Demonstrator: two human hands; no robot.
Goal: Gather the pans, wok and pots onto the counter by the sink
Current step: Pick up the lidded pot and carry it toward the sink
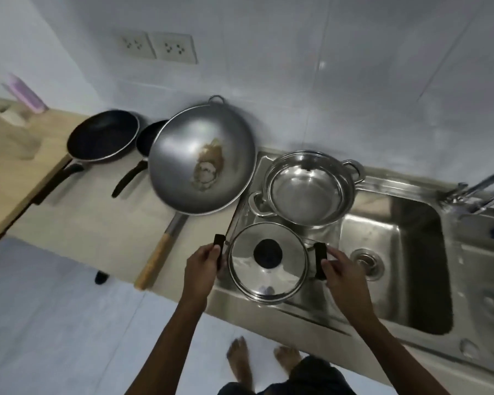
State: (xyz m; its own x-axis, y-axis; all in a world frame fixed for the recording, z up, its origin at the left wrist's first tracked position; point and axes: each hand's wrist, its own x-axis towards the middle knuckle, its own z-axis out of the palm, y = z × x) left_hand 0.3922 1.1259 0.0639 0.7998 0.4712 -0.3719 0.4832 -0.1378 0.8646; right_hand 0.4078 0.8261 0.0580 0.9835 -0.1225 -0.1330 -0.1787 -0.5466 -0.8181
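A lidded steel pot [268,263] with a black knob sits on the sink's drainboard [241,223] near the front edge. My left hand [204,265] grips its black left handle, and my right hand [338,269] holds its black right handle. Behind it stands an open steel pot [307,189] with two loop handles. A large grey wok [201,161] with a wooden handle rests on the beige counter [92,212] to the left. Further left lie a small black pan [149,138], partly hidden by the wok, and a big black frying pan [103,136].
The sink basin [397,258] with its drain lies right of the pots, with a tap [479,189] at the far right. A wooden board [20,178] covers the counter's left end. Two wall sockets [157,47] sit above. My bare feet stand on the tiled floor below.
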